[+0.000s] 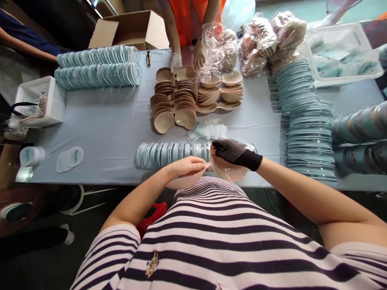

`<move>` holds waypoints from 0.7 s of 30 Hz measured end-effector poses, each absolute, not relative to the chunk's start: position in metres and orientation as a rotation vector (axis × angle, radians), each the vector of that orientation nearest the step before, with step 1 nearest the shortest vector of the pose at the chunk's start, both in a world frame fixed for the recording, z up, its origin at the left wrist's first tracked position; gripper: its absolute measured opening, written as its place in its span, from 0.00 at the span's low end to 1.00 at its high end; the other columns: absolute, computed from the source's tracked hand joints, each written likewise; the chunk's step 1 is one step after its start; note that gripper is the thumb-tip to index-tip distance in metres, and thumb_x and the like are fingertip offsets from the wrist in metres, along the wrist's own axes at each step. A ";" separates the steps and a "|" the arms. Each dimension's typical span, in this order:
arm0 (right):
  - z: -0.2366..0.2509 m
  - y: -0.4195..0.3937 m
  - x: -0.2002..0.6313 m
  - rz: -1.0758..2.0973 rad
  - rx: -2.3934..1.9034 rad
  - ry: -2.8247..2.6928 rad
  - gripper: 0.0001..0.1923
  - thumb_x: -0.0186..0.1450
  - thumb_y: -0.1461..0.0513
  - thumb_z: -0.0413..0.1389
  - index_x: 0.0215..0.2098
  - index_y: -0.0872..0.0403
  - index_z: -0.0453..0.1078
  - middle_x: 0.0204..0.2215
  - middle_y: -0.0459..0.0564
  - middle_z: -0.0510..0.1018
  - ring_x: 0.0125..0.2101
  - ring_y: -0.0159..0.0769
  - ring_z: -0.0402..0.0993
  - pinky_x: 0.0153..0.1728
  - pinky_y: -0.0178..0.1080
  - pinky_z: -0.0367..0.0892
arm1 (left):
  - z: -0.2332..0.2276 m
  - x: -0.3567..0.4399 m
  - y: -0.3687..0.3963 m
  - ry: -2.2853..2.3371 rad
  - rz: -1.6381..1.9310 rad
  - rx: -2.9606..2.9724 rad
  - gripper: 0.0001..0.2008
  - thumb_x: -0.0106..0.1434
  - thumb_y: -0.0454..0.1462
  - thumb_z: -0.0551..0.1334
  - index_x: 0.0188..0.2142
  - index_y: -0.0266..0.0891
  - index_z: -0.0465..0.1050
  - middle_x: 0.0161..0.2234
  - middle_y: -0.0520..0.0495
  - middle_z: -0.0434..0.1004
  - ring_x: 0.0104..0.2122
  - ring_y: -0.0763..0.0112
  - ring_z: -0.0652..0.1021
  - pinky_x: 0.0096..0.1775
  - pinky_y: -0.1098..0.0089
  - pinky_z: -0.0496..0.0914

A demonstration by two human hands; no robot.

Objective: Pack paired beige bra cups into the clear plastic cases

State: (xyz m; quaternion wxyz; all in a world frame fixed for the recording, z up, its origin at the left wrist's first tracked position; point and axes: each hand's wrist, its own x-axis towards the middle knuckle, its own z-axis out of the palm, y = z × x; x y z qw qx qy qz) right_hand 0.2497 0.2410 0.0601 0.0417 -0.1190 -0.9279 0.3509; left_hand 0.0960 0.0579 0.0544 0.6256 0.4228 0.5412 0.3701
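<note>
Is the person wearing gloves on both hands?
No, only the right hand wears a black dotted glove; the left hand is bare.

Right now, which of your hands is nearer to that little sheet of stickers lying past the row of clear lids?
Right. The gloved right hand sits just below the sticker sheet, nearly under it. The bare left hand is lower and further left, pinching the beige cup.

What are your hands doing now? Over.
Left hand bare, right hand gloved, both pinching a beige cup pair. Row of clear lids just beyond. Nothing in between.
</note>
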 end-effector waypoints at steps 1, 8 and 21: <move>0.066 0.244 0.250 1.058 -0.284 -2.919 0.06 0.61 0.62 0.54 0.34 0.55 0.71 0.33 0.51 0.80 0.33 0.37 0.74 0.37 0.37 0.67 | 0.059 0.097 0.060 1.221 0.860 0.987 0.16 0.62 0.46 0.63 0.37 0.35 0.80 0.34 0.46 0.79 0.33 0.71 0.75 0.37 0.72 0.67; 0.087 0.242 0.246 1.394 -0.124 -3.044 0.08 0.63 0.62 0.53 0.34 0.56 0.73 0.31 0.48 0.79 0.30 0.33 0.71 0.33 0.34 0.66 | 0.054 0.116 0.074 1.244 0.803 1.059 0.20 0.60 0.51 0.65 0.32 0.34 0.81 0.28 0.46 0.78 0.31 0.70 0.75 0.36 0.71 0.68; 0.077 0.238 0.252 2.052 0.071 -2.656 0.16 0.62 0.54 0.58 0.37 0.59 0.76 0.34 0.52 0.81 0.35 0.36 0.75 0.40 0.39 0.71 | 0.061 0.109 0.080 1.048 1.036 1.142 0.19 0.58 0.49 0.66 0.27 0.34 0.79 0.31 0.45 0.75 0.35 0.68 0.75 0.42 0.69 0.69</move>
